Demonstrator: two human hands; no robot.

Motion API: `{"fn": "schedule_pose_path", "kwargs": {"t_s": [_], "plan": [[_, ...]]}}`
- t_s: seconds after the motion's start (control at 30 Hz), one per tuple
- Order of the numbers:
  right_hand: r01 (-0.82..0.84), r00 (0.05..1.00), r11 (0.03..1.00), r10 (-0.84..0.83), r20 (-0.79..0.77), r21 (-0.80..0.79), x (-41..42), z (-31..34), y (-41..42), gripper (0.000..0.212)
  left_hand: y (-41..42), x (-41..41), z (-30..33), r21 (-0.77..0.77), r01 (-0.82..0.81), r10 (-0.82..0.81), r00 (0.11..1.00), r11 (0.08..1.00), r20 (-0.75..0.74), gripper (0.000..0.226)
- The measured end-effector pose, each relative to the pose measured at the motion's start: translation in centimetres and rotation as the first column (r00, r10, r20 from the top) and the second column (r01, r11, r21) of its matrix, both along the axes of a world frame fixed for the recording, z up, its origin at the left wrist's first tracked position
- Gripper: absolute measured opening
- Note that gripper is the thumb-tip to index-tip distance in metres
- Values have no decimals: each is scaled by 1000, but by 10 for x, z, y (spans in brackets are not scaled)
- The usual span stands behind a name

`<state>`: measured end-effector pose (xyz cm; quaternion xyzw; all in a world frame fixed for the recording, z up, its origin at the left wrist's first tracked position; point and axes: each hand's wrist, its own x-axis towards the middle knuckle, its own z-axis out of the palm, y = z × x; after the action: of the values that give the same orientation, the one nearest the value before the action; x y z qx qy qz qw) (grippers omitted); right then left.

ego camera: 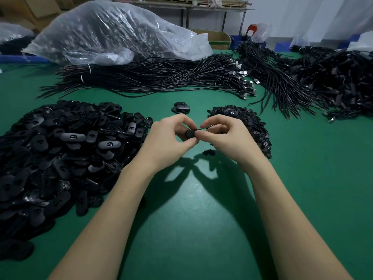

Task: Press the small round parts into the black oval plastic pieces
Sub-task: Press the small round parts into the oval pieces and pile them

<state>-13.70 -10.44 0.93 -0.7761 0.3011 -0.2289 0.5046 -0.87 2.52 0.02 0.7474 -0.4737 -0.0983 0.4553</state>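
Note:
Both hands meet above the green table (pixel 187 209). My left hand (pixel 167 140) pinches a black oval plastic piece (pixel 191 133) between thumb and fingers. My right hand (pixel 224 136) curls round the same piece from the right, its thumb and fingertips on its end. Whether a small round part is under those fingers is hidden. A big heap of black oval pieces (pixel 56 154) lies to the left. A smaller heap of small round parts (pixel 248 122) lies behind the right hand. One or two round parts (pixel 209 152) lie loose under the hands.
A few oval pieces (pixel 181 107) sit together just beyond the hands. Bundles of black cables (pixel 161 77) stretch across the far table, with more cables (pixel 323 81) at the right. A large clear plastic bag (pixel 113 31) of parts stands at the back left.

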Motion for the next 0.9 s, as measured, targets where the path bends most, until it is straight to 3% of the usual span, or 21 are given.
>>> {"fn": "schedule_pose_path", "kwargs": {"t_s": [0.17,0.3,0.53,0.73,0.9], "plan": [[-57,998,925,50,30,375,-7,1,-2,17,3,4,4,19,108,-103,981,994,-167,14],[-121,993,882,106,60,455,-7,0,-3,11,4,6,6,-48,134,-142,949,990,-281,13],[-161,986,887,130,101,432,-8,-2,-6,3,4,6,6,-68,112,-128,940,991,-316,12],[-114,993,981,111,28,158,-7,2,-4,6,4,5,7,-20,75,-78,971,997,-225,13],[-68,998,997,67,21,41,-2,-1,-3,4,4,4,8,13,39,-36,986,999,-160,14]]}}
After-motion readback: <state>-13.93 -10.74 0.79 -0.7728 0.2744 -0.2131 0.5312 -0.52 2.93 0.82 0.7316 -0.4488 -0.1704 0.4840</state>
